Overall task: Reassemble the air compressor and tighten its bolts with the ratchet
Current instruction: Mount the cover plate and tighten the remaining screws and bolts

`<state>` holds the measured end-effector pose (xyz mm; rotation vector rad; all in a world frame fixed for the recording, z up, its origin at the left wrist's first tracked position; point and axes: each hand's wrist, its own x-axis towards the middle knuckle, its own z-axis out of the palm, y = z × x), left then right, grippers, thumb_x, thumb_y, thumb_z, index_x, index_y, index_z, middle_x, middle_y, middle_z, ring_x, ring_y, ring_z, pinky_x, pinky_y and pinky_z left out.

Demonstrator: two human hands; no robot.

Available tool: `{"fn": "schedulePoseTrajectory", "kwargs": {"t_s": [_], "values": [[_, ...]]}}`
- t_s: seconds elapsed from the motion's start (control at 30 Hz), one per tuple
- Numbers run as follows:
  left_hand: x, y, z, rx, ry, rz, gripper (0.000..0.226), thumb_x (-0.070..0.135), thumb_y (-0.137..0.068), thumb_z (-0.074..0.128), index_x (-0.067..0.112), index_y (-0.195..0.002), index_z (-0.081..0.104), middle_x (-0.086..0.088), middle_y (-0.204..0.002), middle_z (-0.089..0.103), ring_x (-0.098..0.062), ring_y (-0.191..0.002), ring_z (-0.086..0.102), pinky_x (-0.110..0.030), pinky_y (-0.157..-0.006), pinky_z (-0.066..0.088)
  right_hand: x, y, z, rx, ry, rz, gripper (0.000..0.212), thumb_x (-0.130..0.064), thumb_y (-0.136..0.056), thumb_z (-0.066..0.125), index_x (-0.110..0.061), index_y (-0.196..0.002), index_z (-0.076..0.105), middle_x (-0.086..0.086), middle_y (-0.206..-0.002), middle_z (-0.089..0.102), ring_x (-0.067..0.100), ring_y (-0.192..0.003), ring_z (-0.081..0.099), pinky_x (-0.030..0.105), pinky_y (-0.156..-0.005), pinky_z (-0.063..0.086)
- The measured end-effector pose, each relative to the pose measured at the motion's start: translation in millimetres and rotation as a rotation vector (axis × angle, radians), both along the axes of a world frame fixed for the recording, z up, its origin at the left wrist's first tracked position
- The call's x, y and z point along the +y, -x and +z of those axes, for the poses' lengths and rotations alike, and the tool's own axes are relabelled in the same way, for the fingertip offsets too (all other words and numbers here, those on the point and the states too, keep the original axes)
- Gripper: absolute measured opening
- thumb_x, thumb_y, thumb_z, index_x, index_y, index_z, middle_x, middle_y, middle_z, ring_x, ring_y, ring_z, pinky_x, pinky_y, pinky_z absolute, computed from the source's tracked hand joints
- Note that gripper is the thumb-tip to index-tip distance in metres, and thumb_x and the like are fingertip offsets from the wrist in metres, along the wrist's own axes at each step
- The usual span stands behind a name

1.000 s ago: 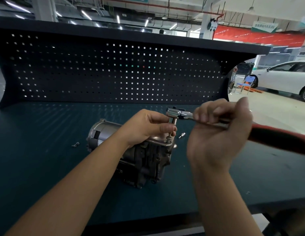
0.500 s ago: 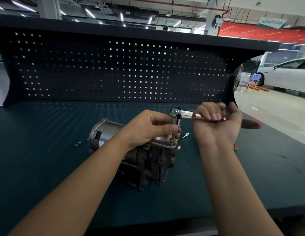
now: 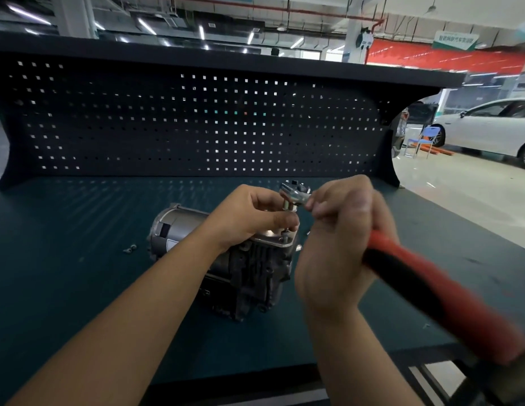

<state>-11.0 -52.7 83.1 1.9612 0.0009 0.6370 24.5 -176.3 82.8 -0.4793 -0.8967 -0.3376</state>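
Observation:
The grey air compressor (image 3: 240,268) lies on its side on the dark green bench (image 3: 79,288), motor end to the left. A bolt (image 3: 286,233) stands up from its silver top plate at the right corner. My left hand (image 3: 255,218) rests on the compressor's top and pinches the socket just under the ratchet head. The ratchet (image 3: 295,195) has a chrome head and a red and black handle (image 3: 437,291) that runs toward the lower right. My right hand (image 3: 340,230) grips the ratchet's shaft just behind the head.
Two small loose bolts (image 3: 130,249) lie on the bench left of the compressor, and another small bolt (image 3: 308,232) is partly hidden right of it. A black pegboard (image 3: 196,121) walls the bench's back. A white car (image 3: 489,127) stands on the floor at right.
The ratchet handle has swung from pointing right to pointing toward me at the lower right. My right hand came nearer with it. My left hand stays on the socket.

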Motion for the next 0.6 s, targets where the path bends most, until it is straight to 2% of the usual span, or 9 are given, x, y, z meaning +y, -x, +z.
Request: {"fn": "schedulePoseTrajectory", "kwargs": {"t_s": [0.07,0.1,0.17,0.2,0.27,0.37,0.47,0.53,0.6], "values": [[0,2,1,0.017,-0.023,-0.014,0.006,0.037,-0.062,0.074,0.032,-0.059,0.072,0.013,-0.058,0.066,0.002,-0.058,0.058,-0.013,-0.059,0.047,2,7,-3,-0.129,-0.015,-0.113,0.033,-0.018,-0.084,0.052,-0.009,-0.053,0.044,0.006,-0.054,0.042,0.020,-0.052,0.042,0.032,-0.053,0.035],[1,2,0,0.018,-0.049,-0.016,0.011,0.032,-0.065,0.073,0.033,-0.055,0.070,0.014,-0.055,0.063,0.004,-0.055,0.056,-0.011,-0.056,0.046,2,8,-4,-0.172,-0.021,-0.145,0.036,-0.019,-0.085,0.054,-0.007,-0.053,0.042,0.009,-0.053,0.040,0.020,-0.051,0.042,0.031,-0.052,0.035],[1,2,0,0.031,-0.034,-0.037,0.007,0.031,-0.068,0.073,0.034,-0.061,0.073,0.013,-0.061,0.067,-0.002,-0.062,0.060,-0.015,-0.061,0.048,3,5,-1,-0.142,-0.001,-0.130,0.034,-0.020,-0.084,0.054,-0.011,-0.052,0.045,0.006,-0.052,0.042,0.019,-0.051,0.042,0.031,-0.052,0.034],[0,3,1,0.038,-0.014,-0.046,0.006,0.036,-0.067,0.072,0.031,-0.069,0.076,0.010,-0.068,0.070,-0.011,-0.070,0.062,-0.022,-0.068,0.051,2,1,2,-0.066,0.010,-0.063,0.032,-0.021,-0.084,0.051,-0.017,-0.052,0.049,0.002,-0.052,0.044,0.018,-0.052,0.042,0.031,-0.053,0.034],[2,3,0,0.053,0.005,-0.056,0.019,0.040,-0.071,0.070,0.024,-0.079,0.077,0.005,-0.081,0.074,-0.022,-0.082,0.065,-0.033,-0.081,0.054,0,-13,9,0.120,-0.030,0.188,0.035,-0.024,-0.087,0.047,-0.020,-0.052,0.050,-0.004,-0.050,0.043,0.015,-0.049,0.039,0.028,-0.052,0.034],[4,3,-1,0.058,0.014,-0.060,0.022,0.037,-0.076,0.067,0.019,-0.084,0.077,-0.001,-0.090,0.075,-0.021,-0.092,0.068,-0.035,-0.089,0.052,3,-50,20,0.448,-0.105,0.625,0.045,-0.029,-0.095,0.041,-0.012,-0.054,0.044,-0.002,-0.046,0.032,0.013,-0.042,0.031,0.021,-0.044,0.031],[4,3,0,0.068,-0.002,-0.050,0.023,0.042,-0.076,0.067,0.022,-0.085,0.077,-0.001,-0.091,0.075,-0.029,-0.096,0.067,-0.040,-0.092,0.050,18,-76,22,0.804,-0.125,1.044,0.045,-0.029,-0.095,0.042,-0.011,-0.054,0.041,-0.004,-0.042,0.027,0.009,-0.033,0.028,0.016,-0.035,0.025],[4,2,-1,0.063,-0.002,-0.047,0.025,0.044,-0.075,0.067,0.023,-0.084,0.077,-0.001,-0.091,0.075,-0.022,-0.094,0.068,-0.037,-0.092,0.051,26,-81,18,0.944,-0.199,1.148,0.042,-0.024,-0.096,0.043,-0.010,-0.056,0.039,-0.004,-0.041,0.025,0.008,-0.030,0.027,0.014,-0.035,0.022],[3,2,-1,0.051,0.000,-0.044,0.023,0.042,-0.077,0.067,0.022,-0.084,0.077,-0.001,-0.089,0.075,-0.019,-0.091,0.068,-0.032,-0.088,0.052,23,-79,16,0.903,-0.204,1.087,0.041,-0.022,-0.094,0.043,-0.011,-0.055,0.040,-0.004,-0.042,0.025,0.009,-0.032,0.028,0.014,-0.036,0.023]]}}
